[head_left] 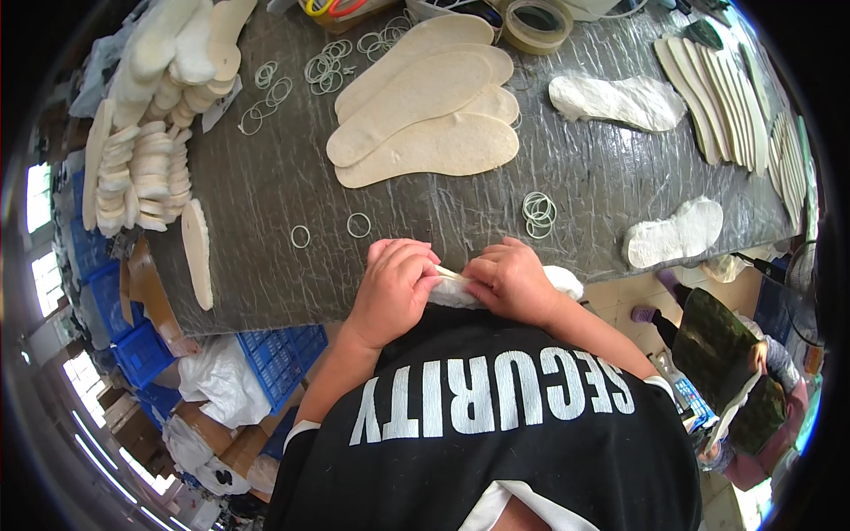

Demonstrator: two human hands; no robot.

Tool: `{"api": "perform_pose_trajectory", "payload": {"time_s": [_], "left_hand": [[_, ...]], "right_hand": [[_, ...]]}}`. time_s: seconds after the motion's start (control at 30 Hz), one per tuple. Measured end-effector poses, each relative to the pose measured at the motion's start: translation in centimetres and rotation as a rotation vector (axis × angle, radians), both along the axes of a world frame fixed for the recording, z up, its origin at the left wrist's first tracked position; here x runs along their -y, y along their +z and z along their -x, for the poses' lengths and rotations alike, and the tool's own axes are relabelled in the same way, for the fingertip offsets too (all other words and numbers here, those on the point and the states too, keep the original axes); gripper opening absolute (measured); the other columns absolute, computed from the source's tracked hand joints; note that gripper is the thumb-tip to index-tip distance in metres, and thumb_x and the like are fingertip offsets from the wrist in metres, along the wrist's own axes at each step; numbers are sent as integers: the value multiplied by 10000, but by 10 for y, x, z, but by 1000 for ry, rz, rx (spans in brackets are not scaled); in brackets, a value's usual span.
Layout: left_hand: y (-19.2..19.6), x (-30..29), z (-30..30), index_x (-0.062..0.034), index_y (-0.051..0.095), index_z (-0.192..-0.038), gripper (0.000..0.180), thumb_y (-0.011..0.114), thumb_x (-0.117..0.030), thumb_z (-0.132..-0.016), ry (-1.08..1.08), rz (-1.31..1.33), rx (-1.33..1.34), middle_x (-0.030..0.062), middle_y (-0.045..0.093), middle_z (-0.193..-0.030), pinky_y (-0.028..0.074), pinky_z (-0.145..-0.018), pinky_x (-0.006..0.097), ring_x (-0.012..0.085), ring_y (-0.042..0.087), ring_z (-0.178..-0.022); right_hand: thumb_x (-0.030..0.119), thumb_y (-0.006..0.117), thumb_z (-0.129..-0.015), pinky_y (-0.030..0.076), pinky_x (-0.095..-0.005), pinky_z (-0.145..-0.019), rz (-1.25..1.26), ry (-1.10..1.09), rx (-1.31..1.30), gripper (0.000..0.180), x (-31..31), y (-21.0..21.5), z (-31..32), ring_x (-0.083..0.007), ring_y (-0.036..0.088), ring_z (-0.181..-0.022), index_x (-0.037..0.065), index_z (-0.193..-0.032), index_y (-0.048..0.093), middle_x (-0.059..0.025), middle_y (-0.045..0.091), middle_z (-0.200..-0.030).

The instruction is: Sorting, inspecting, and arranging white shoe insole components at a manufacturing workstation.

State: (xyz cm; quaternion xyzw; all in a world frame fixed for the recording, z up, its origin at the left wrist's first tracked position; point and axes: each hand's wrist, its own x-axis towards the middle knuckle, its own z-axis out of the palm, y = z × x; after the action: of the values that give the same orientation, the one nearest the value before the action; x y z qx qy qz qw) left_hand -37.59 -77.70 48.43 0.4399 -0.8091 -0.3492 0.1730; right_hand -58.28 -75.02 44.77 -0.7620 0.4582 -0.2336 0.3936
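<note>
At the near edge of the dark table, both of my hands are closed on a white fleecy insole (565, 281). My left hand (394, 285) pinches its left part with bent fingers. My right hand (513, 280) grips it further right, thumb and fingertips close to the left hand's. A narrow cream strip shows between the fingertips; whether it is the insole's edge or a band, I cannot tell. My fingers cover much of the insole. Just beyond my left hand lie two single pale rubber bands, one of them a small ring (359, 225).
Beige insoles (425, 146) overlap mid-table. A small heap of rubber bands (539, 215) and two fleecy insoles (618, 102) lie to the right. Stacked insoles (159, 173) crowd the left, others (717, 106) the far right. Tape rolls (537, 25) sit at the back. Another person (779, 380) sits right.
</note>
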Motion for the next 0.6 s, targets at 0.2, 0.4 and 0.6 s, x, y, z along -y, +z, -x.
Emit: {"api": "perform_pose_trajectory", "payload": {"time_s": [0.2, 0.4, 0.6], "left_hand": [[1, -1, 1, -44, 557, -742, 110, 661, -55, -709, 19, -75, 47, 77, 633, -851, 378, -890, 383, 256, 591, -886], [3, -3, 4, -45, 578, -756, 113, 675, -39, -700, -16, -82, -14, 71, 635, -844, 379, -894, 377, 244, 594, -884], [9, 3, -11, -62, 625, -823, 138, 684, -36, -702, 4, -191, -135, 43, 645, -889, 380, -886, 364, 228, 589, -925]], "right_hand": [[201, 697, -684, 425, -373, -649, -12, 44, -45, 153, 1, 3, 1, -252, 586, -649, 95, -761, 616, -65, 581, -642], [192, 700, -682, 440, -378, -652, -26, -27, 14, 150, 1, 6, -10, -261, 590, -632, 91, -762, 624, -76, 590, -629], [193, 715, -672, 437, -373, -649, -8, -40, -4, 157, -3, 9, -7, -256, 589, -629, 94, -756, 625, -67, 582, -614]]}}
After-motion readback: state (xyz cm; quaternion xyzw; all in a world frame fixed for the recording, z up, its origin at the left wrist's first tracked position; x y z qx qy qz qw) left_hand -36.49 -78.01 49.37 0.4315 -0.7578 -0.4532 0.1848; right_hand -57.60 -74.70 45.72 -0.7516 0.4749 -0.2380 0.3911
